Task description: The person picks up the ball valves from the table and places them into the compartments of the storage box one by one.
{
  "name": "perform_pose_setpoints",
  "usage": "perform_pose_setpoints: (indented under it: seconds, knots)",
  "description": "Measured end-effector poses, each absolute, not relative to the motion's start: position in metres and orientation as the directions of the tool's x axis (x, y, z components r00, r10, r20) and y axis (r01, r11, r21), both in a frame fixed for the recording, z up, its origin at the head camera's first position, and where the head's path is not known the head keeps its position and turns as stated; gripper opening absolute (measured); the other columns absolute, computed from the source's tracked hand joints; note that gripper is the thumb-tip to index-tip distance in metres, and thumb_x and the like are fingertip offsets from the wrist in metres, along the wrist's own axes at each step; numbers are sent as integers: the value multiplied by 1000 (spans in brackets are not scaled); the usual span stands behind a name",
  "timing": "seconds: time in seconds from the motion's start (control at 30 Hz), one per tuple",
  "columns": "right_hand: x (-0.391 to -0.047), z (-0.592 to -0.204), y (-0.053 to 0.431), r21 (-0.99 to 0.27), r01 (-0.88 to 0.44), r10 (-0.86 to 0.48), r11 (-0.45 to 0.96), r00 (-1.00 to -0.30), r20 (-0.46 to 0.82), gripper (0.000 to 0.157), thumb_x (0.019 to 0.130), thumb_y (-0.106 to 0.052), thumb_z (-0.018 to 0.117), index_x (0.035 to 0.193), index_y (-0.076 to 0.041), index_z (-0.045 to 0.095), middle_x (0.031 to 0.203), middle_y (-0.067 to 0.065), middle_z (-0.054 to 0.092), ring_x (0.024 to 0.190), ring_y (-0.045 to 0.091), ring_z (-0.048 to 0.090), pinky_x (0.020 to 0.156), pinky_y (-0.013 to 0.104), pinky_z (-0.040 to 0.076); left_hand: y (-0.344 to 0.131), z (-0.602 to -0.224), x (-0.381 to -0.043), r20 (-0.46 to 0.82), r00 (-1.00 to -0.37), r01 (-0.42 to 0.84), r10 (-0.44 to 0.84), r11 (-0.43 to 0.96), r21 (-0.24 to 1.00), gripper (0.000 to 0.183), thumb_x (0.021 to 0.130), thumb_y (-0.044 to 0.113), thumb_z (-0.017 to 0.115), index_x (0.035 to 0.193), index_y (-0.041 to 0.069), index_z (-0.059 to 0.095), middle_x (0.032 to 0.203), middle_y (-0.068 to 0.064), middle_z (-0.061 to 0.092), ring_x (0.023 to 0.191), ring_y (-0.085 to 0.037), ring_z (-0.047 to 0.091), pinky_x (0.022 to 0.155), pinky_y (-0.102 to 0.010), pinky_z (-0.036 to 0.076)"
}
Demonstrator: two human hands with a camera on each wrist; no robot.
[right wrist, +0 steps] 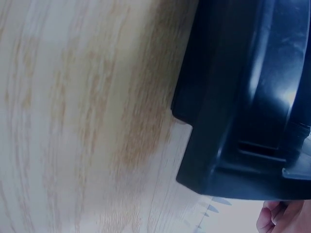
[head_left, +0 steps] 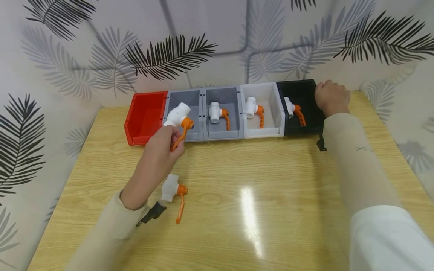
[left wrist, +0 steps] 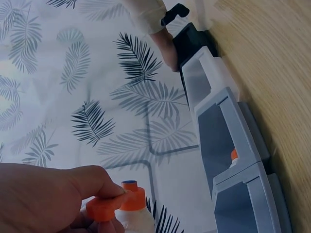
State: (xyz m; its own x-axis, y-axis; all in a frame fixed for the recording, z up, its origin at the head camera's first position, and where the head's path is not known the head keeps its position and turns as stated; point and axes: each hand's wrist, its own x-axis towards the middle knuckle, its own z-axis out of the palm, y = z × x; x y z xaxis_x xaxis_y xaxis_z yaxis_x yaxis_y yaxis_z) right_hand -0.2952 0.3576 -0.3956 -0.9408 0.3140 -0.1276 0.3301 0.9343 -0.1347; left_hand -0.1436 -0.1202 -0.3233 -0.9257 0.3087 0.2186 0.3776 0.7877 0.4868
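Note:
My left hand (head_left: 162, 146) pinches the orange lever of a white ball valve (head_left: 178, 114), holding it above the front of the left grey bin (head_left: 191, 137). Close up in the left wrist view, thumb and fingers meet on the orange handle (left wrist: 102, 208). A second ball valve (head_left: 169, 188) lies on the table near my left wrist. At the far right, my right hand (head_left: 332, 96) grips the right side of the black bin (head_left: 301, 130); its fingertips are partly hidden. Inside the black bin lies a ball valve (head_left: 298, 113).
The bins stand joined in a row against a leaf-patterned backdrop (head_left: 220, 71). A red bin (head_left: 145, 116) is leftmost. One ball valve (head_left: 215, 113) sits in the right grey bin (head_left: 223, 134), another valve (head_left: 251, 107) in the white bin (head_left: 264, 132). Wooden tabletop (head_left: 271, 180) spreads in front.

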Motion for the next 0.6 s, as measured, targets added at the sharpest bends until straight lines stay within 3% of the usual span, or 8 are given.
perform_pose_setpoints:
  seconds: [0.27, 0.6]
  knots:
    - [-294, -395, 358, -145, 339, 324, 930, -939, -119, 65, 92, -35, 3, 116, 14, 37, 113, 37, 41, 99, 52, 40, 83, 60, 30, -112, -322, -181, 228, -934, 354, 276, 807, 473, 18, 80, 11, 56, 94, 5, 47, 81, -7, 46, 69, -19, 45, 53, -27, 42]
    - [-293, -396, 357, -160, 331, 317, 930, -942, -110, 64, 92, -34, 4, 115, 15, 37, 112, 37, 42, 96, 53, 41, 81, 61, 30, -112, -331, -217, 128, -960, 280, 250, 817, 504, 22, 83, 15, 56, 99, 5, 44, 87, -7, 46, 70, -19, 46, 56, -27, 45]
